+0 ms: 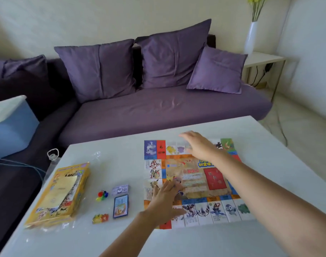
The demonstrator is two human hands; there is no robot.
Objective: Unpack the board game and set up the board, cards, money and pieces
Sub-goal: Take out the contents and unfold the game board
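Note:
The paper game board (195, 175) lies unfolded on the white table (177, 242). My left hand (165, 199) presses flat on the board's near left part, fingers straight. Over the far edge of the board my right hand (197, 145) is spread open, palm down. To the board's left lie a blue card deck (120, 206), a small stack of money (120, 189), a cluster of coloured pieces (102, 195) and a small yellow-red packet (100, 218). The yellow game box (60, 193) sits at the table's left side.
Clear plastic wrapping (52, 227) lies under and around the box. A purple sofa (158, 112) with cushions stands just beyond the table. A white side table (262, 59) with a vase (250, 36) is at the back right. A blue-white box (10, 125) sits at left.

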